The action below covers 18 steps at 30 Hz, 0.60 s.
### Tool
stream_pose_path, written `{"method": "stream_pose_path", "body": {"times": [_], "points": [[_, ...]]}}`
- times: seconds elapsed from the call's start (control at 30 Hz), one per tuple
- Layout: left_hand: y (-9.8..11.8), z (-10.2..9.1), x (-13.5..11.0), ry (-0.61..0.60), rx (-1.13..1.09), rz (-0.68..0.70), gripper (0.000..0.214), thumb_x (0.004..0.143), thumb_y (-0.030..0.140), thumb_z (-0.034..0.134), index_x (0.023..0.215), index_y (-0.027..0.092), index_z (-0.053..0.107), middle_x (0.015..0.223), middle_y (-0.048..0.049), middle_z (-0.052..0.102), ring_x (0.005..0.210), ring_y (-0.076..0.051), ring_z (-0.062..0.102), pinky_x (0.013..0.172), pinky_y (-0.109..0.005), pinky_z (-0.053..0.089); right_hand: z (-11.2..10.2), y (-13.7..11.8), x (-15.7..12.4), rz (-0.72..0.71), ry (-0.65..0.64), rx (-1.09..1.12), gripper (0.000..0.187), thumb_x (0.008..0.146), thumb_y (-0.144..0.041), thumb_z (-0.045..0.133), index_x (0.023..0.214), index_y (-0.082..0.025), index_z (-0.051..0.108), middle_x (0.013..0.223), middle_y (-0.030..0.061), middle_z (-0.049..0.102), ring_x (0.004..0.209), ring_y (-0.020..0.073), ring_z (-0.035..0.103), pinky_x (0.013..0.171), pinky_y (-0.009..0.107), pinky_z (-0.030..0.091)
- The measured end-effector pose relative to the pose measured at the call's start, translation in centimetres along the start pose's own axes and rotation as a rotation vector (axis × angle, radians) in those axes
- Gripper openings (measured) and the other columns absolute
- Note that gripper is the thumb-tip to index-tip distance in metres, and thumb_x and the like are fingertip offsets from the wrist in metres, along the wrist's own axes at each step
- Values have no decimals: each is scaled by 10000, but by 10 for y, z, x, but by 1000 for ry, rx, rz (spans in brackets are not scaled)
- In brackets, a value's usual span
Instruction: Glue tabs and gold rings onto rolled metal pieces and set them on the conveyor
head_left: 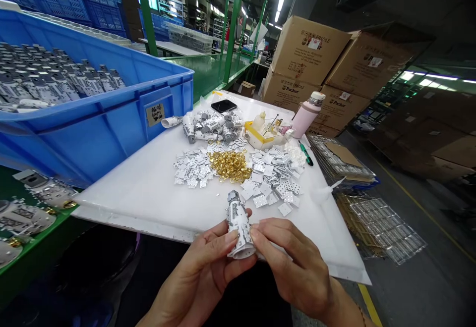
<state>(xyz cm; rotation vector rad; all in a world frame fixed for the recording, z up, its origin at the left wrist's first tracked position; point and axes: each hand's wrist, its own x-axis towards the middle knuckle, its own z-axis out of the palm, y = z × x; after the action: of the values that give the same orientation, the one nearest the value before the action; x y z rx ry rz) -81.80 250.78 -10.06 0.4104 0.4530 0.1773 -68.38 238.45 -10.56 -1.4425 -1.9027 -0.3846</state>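
Over the table's near edge, my left hand [210, 262] is closed around a white-and-grey tubular plastic model part [240, 228]. Its narrow grey end points away from me, and the wide round end faces me. My right hand [297, 262] is closed, with thumb and fingertips pinched against the part's right side; whatever is between them is hidden. Beyond the hands lie a pile of gold rings [230, 165], small white perforated plates [273, 181] and more such plates [191, 167] to the left. Several similar tubular parts [211, 126] are heaped farther back.
A blue crate [122, 134] of similar parts stands at left. On the white table [148, 183] are a black phone [223, 105], a yellow-and-white tray [260, 138], a pink bottle [307, 116] and a green-handled tool [305, 153]. Cartons [308, 49] and stacked clear trays [386, 225] are right.
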Motion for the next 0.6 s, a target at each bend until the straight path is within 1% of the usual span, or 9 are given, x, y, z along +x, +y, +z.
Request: {"method": "stream_pose_path", "body": {"times": [0.07, 0.17, 0.23, 0.27, 0.33, 0.5, 0.6], "points": [[-2, 1, 0, 9, -10, 4, 295, 813, 136, 650, 1104, 120, 697, 1122, -105, 708, 979, -180, 651, 829, -257, 570, 1, 1, 0, -8, 10, 7, 440, 867, 30, 441, 1299, -32, 497, 1104, 167, 595, 1135, 244, 515, 948, 376, 513], [-4, 2, 0, 90, -3, 32, 291, 791, 153, 679, 1078, 110, 705, 1142, -125, 697, 991, -200, 648, 819, -268, 578, 4, 3, 0, -8, 9, 31, 454, 866, 25, 436, 1312, -43, 485, 1104, 171, 593, 1133, 250, 521, 936, 387, 518], [-5, 3, 1, 130, 6, 50, 262, 782, 149, 690, 1040, 111, 718, 1128, -125, 701, 976, -199, 653, 805, -260, 582, 6, 3, 1, 29, 27, 48, 456, 856, 35, 433, 1299, -55, 498, 1074, 167, 602, 1087, 237, 550, 887, 361, 539], [-5, 4, 1, 127, 4, 55, 242, 786, 141, 684, 1023, 112, 724, 1123, -119, 703, 969, -194, 656, 801, -251, 582, 6, 3, 1, 55, 44, 62, 457, 848, 44, 434, 1287, -59, 508, 1057, 163, 606, 1060, 227, 564, 859, 342, 548], [-3, 6, 2, 79, -7, 41, 236, 802, 130, 664, 1029, 111, 725, 1112, -111, 707, 953, -184, 663, 793, -234, 581, 6, 0, 2, 101, 87, 89, 454, 832, 63, 436, 1260, -59, 528, 1035, 159, 612, 1022, 209, 582, 819, 310, 557], [1, 8, -1, -66, -52, 5, 303, 803, 150, 678, 1102, 102, 697, 1017, -99, 729, 870, -158, 681, 766, -220, 582, 3, -8, 6, 194, 177, 133, 431, 820, 87, 466, 1211, -68, 560, 1020, 137, 631, 997, 178, 597, 825, 278, 548], [0, 6, -1, -84, -91, 2, 291, 814, 106, 650, 1102, 105, 695, 1015, -89, 730, 869, -147, 681, 786, -226, 583, 2, -10, 9, 229, 205, 157, 386, 829, 75, 492, 1171, -77, 583, 992, 120, 643, 962, 165, 609, 792, 261, 550]]}}
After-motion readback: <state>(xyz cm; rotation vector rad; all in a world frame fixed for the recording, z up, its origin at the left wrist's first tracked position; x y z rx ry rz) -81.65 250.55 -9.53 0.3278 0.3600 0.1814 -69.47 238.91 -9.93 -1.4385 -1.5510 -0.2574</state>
